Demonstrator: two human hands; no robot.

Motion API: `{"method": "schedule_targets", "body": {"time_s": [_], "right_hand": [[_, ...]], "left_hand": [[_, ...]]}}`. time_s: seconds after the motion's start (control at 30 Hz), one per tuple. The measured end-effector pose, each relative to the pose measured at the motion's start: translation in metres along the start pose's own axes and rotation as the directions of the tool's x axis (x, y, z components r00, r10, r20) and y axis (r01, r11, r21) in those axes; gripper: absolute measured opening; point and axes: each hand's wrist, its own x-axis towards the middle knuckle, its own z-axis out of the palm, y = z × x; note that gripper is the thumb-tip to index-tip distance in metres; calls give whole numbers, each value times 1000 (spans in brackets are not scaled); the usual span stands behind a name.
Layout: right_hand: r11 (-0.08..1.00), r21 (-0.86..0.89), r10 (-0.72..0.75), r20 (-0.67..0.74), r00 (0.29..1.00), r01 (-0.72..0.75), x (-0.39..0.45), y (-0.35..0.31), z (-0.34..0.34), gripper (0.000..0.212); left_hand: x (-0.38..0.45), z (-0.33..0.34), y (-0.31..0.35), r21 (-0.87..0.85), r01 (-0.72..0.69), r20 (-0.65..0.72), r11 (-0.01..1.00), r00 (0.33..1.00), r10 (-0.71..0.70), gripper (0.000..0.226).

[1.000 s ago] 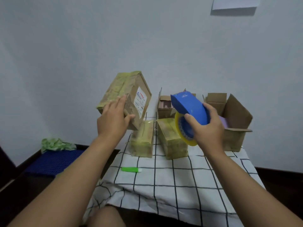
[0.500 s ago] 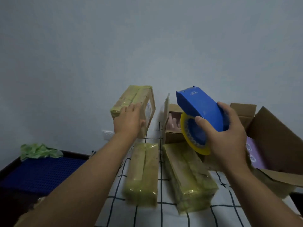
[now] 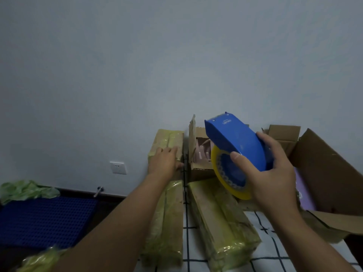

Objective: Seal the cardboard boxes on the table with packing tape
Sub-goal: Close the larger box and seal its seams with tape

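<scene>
My left hand (image 3: 165, 161) holds a tape-wrapped cardboard box (image 3: 167, 138) standing at the back of the table against the wall, fingers on its top face and thumb at its right side. My right hand (image 3: 271, 173) grips a blue tape dispenser (image 3: 235, 140) with a yellow tape roll (image 3: 227, 185), held in the air over the boxes. Two more tape-wrapped boxes (image 3: 169, 222) (image 3: 222, 218) lie side by side on the checked tablecloth (image 3: 265, 258). Behind them a small open box (image 3: 198, 169) shows pink contents.
A large open cardboard box (image 3: 324, 173) with a purple item (image 3: 302, 193) inside stands at the right table edge. On the floor to the left lie a blue mat (image 3: 39, 222) and a green cloth (image 3: 25, 189). A wall socket (image 3: 118, 167) sits low on the wall.
My left hand has carried the wrapped box from the air down to the back of the table by the wall. The view has moved closer; the dispenser stays in my right hand.
</scene>
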Motion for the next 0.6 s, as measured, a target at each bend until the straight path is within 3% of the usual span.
{"method": "schedule_targets", "body": {"time_s": [0.1,0.43,0.5,0.6], "right_hand": [[1000,-10,3,8,1000,-3,1,0,-2,66],[999,-6,33,9,999,-33,-2,-2,-5,68],[999,9,40,-3,999,-40,-2,-4,-10,67],[997,52,64,-33,997,-62,-1,-6,-23,67]], "left_hand": [[-9,6,-3,-90,-29,1,996,1000,30,66],[-19,0,0,-159,3,80,987,997,10,66],[-25,-7,8,-247,-15,2,969,1000,16,59],[-39,-21,22,-428,-207,-332,880,941,59,36]]}}
